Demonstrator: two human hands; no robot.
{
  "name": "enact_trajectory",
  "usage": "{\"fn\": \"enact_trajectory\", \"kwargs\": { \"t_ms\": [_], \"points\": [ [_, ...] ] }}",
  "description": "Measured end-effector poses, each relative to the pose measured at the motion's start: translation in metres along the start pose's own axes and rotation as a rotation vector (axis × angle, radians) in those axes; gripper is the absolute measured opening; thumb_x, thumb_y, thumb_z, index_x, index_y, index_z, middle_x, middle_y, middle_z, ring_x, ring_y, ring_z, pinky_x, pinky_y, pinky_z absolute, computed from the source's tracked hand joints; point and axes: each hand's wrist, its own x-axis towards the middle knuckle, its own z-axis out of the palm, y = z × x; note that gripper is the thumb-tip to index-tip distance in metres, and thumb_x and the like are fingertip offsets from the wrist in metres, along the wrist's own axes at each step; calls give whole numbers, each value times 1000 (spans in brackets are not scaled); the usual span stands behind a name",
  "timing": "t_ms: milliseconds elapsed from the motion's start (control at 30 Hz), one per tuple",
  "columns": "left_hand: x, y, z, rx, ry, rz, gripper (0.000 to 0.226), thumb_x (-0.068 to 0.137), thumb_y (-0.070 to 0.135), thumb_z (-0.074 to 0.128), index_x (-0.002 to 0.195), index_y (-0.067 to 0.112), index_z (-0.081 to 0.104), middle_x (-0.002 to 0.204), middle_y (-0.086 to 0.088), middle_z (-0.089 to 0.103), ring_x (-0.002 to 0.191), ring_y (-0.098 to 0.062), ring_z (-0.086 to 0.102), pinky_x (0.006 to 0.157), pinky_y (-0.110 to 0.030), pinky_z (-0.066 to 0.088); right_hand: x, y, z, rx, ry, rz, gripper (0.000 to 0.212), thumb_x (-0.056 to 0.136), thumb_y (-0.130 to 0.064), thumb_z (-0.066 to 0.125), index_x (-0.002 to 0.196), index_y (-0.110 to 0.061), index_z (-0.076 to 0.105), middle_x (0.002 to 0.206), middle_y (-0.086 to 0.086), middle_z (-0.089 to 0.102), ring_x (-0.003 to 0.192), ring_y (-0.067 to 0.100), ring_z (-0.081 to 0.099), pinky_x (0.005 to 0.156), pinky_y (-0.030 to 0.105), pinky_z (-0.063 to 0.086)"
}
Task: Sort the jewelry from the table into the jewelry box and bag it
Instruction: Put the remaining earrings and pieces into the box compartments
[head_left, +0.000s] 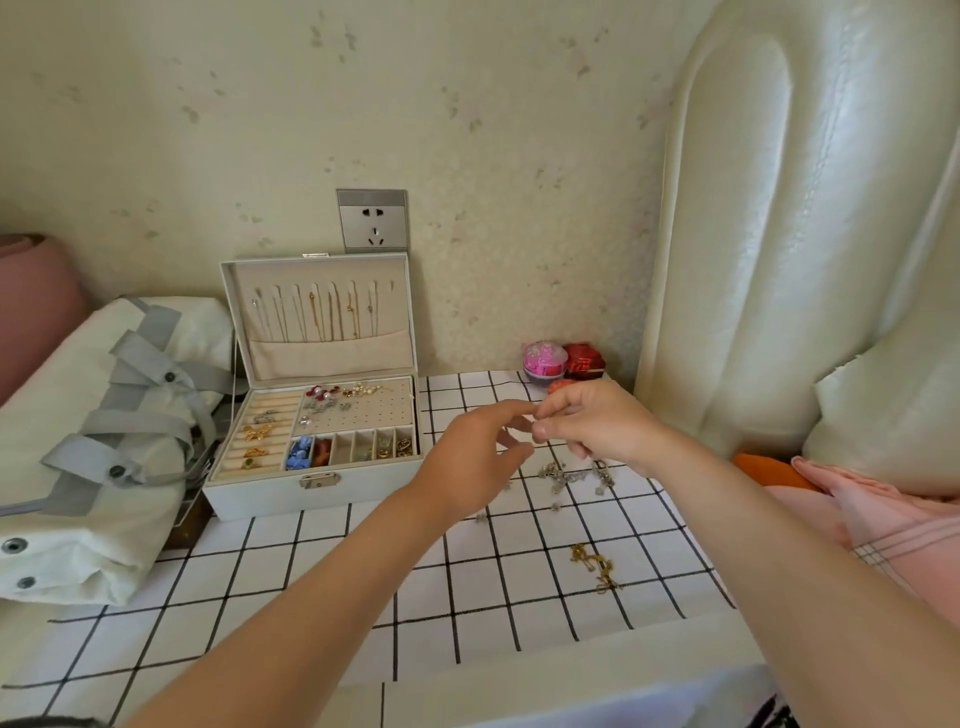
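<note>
- Head view, task items: the jewelry box (311, 499) stands open at the back left of the table, its lid leaning upright against the wall.
- Thin chains (332, 317) hang in a row inside the lid above a fabric pocket.
- The tray holds gold pieces on the ring rolls at left, red and pearl pieces on the perforated panel, and blue pieces in the leftmost front compartment.
- A pile of silver jewelry (571, 475) lies on the checked tablecloth (363, 597), right of the box and just below the hands.
- A gold chain (595, 566) lies nearer the camera, apart from the silver pile.
- The white bag (104, 441) with grey straps lies flat to the left, touching the box side.
- Hands: the left hand (478, 462) has its index finger and thumb extended and apart, the index fingertip meeting the right hand.
- The right hand (592, 426) has its fingers curled with the thumb against the fingertips; what it pinches, if anything, is too small to tell.
- Both hands hover together above the cloth, between the box and the silver pile.
- Surroundings: a grey wall socket (372, 221) sits above the lid.
- A pink container (544, 358) and a red box (585, 360) stand side by side at the back.
- A cream padded headboard (805, 234) fills the right side, with pink fabric (883, 514) below it.
- Obstructions: the right hand partly covers an orange-red object (561, 385) in front of the pink container; both forearms cross the cloth.
</note>
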Motion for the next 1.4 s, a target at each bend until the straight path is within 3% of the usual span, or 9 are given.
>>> {"fn": "enact_trajectory", "kwargs": {
  "t_ms": [200, 367, 467, 600, 833, 967, 1100, 1267, 1400],
  "points": [
    [10, 11, 9, -32, 74, -3, 16, 91, 24, 68, 104, 30, 72, 90, 18, 71, 80, -4, 64, 77, -14, 49, -2, 3, -8, 60, 25, 25, 34, 83, -20, 80, 114, -21, 68, 82, 10, 73, 47, 9, 49, 47, 22, 34],
    [17, 2, 13, 44, 116, -66, 6, 89, 27, 70, 95, 29, 71, 82, 15, 68, 74, -3, 61, 66, -9, 44, 7, 9, -17, -12, 70, -14, 21, 91, -15, 70, 112, -14, 69, 88, 3, 77, 46, 9, 51, 44, 17, 39],
    [18, -7, 19, 142, 61, -86, 8, 90, 28, 69, 96, 33, 68, 91, 15, 65, 82, -3, 60, 76, -17, 48, 17, 32, -26, -283, 144, -14, 12, 88, -15, 73, 94, -26, 73, 98, -3, 73, 60, -4, 61, 60, 18, 48],
    [19, -20, 29, 220, -79, -19, 10, 93, 26, 65, 102, 26, 68, 109, 12, 64, 104, -6, 56, 94, -26, 45, 25, 65, -33, -523, 122, 119, 36, 87, -11, 70, 70, -43, 65, 111, -2, 66, 100, 16, 64, 91, 31, 53],
    [15, -33, 45, 209, -305, 49, 11, 95, 23, 62, 105, 25, 65, 138, 9, 56, 131, -3, 45, 102, -15, 30, 30, 82, -32, -566, 36, 178, 22, 89, -9, 71, 104, -24, 77, 115, 2, 68, 105, 20, 64, 96, 29, 51],
    [12, -33, 45, 208, -295, 50, 10, 95, 23, 62, 104, 22, 66, 129, 12, 60, 121, -2, 49, 91, -5, 31, 30, 80, -26, -517, 14, 169, 17, 83, -15, 80, 99, -21, 78, 101, -6, 68, 99, 15, 64, 87, 26, 53],
    [15, -38, 38, 300, -243, 33, 8, 93, 30, 63, 102, 31, 64, 107, 14, 63, 103, -5, 52, 91, -25, 44, 29, 74, -22, -477, 0, 124, 6, 82, -14, 79, 85, -20, 78, 85, -16, 66, 88, 7, 63, 72, 17, 48],
    [15, -41, 31, 322, -175, 39, 11, 92, 35, 65, 103, 31, 65, 101, 16, 62, 98, -1, 51, 85, -20, 42, 30, 53, -24, -360, 51, 100, 8, 83, -14, 79, 83, -21, 76, 88, -4, 73, 55, 7, 59, 53, 18, 48],
    [13, -38, 34, 324, -174, 48, 12, 92, 34, 63, 104, 32, 65, 102, 16, 63, 95, 0, 51, 83, -21, 44, 27, 55, -22, -368, -51, 103, 8, 86, -15, 77, 90, -21, 79, 97, -5, 75, 49, 4, 58, 56, 22, 54]
  ]
}}
